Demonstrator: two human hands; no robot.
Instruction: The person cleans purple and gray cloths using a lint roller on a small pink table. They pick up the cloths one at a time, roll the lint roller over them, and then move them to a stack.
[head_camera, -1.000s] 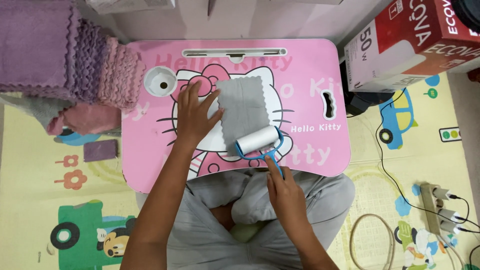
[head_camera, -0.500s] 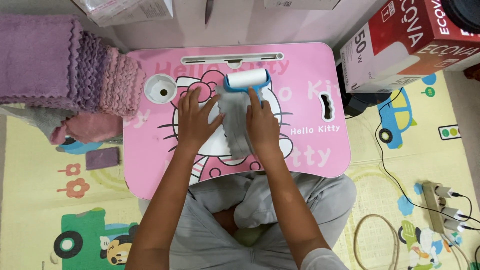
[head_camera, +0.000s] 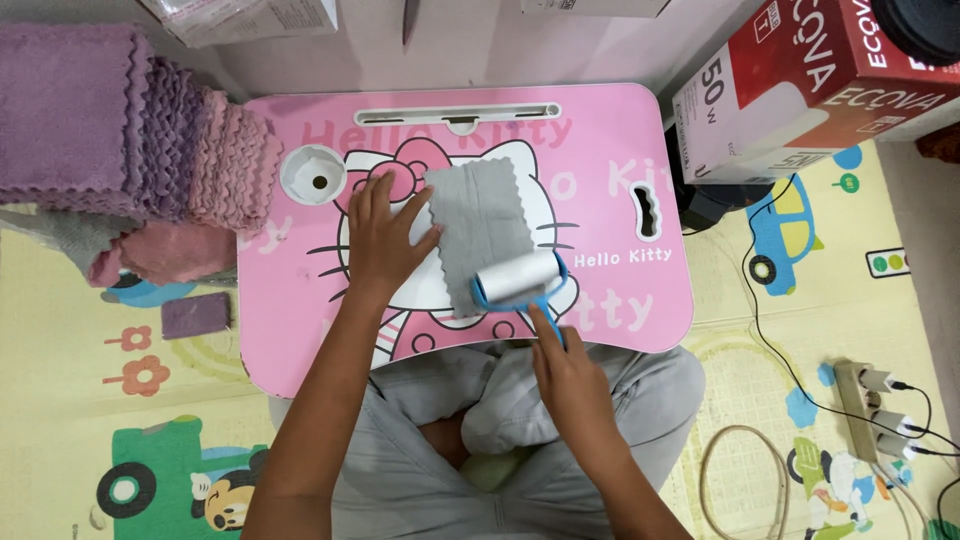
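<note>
Two hands are used: the left hand (head_camera: 385, 245) is pressed flat on the grey cloth (head_camera: 485, 225) at frame centre, the right hand (head_camera: 570, 375) is clamped on the lint roller (head_camera: 520, 280), rolled at the cloth's lower edge on the pink table (head_camera: 290, 320).

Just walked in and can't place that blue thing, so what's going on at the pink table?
A person sits cross-legged at a low pink lap table. The left hand lies flat on the left edge of a grey cloth spread on the table. The right hand grips the blue handle of a lint roller, whose white roll rests on the cloth's near end. Stacked purple and pink cloths lie to the left.
</note>
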